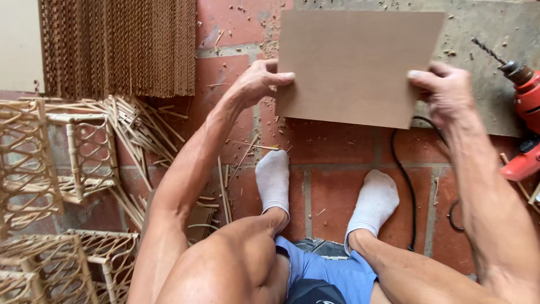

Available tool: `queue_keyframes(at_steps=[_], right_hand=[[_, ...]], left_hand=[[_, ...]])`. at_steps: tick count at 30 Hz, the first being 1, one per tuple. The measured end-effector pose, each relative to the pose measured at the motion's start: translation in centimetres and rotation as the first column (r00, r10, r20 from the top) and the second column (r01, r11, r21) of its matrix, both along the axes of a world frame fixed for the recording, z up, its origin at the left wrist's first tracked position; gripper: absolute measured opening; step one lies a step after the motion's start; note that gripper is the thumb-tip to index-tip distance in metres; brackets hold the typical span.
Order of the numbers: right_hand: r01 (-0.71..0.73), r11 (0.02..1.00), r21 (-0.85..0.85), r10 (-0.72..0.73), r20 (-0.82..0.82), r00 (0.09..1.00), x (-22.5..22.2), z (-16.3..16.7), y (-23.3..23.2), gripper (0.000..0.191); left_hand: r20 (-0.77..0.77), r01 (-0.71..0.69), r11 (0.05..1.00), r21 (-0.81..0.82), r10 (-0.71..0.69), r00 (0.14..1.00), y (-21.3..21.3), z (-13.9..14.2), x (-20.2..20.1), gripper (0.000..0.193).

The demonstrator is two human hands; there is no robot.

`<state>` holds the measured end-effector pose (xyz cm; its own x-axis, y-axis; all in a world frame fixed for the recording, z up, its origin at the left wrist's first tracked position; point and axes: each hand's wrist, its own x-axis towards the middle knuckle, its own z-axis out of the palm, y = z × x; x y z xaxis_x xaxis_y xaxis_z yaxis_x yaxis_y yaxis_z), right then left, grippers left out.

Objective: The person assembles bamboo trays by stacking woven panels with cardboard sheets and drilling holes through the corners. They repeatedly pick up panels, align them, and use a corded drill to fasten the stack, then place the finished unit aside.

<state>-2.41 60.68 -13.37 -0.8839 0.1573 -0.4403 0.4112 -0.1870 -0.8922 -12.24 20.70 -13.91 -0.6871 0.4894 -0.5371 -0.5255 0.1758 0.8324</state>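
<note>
I hold a plain brown rectangular board point(354, 65) out in front of me over a red brick floor. My left hand point(256, 81) grips its left edge, thumb on top. My right hand point(447, 93) grips its lower right corner. The board hangs flat-faced toward me above my two feet in white socks point(274, 180). A larger grey-brown panel point(495, 67) lies on the floor behind the board.
A red power drill point(523, 107) with a bit lies at the right, its black cable point(408, 180) running past my right foot. Woven rattan frames point(50, 169) and loose cane strips point(140, 135) crowd the left. A stack of wavy brown slats point(118, 45) stands at top left.
</note>
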Motion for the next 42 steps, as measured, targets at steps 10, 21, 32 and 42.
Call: queue_keyframes(at_steps=[10, 21, 32, 42], right_hand=[[0.009, 0.998, 0.063, -0.015, 0.1, 0.995, 0.0, -1.5, -0.4, 0.044], [0.016, 0.978, 0.207, -0.033, 0.082, 0.996, 0.9, -1.1, -0.5, 0.041], [-0.023, 0.971, 0.236, 0.001, 0.093, 0.996, 1.1, -0.6, -0.7, 0.044], [0.048, 0.975, 0.215, -0.063, 0.06, 0.996, 1.4, -0.7, -1.6, 0.036]], left_hand=[[0.157, -0.021, 0.993, -0.115, 0.039, 0.987, 0.3, -2.4, -0.9, 0.053], [0.072, 0.032, 0.978, -0.208, -0.017, 0.997, 1.3, -1.5, 0.0, 0.055], [0.097, 0.02, 0.979, -0.203, -0.001, 0.995, 1.4, -2.4, 0.6, 0.054], [-0.04, -0.012, 0.963, -0.269, 0.002, 0.999, 1.4, -3.6, 0.4, 0.043]])
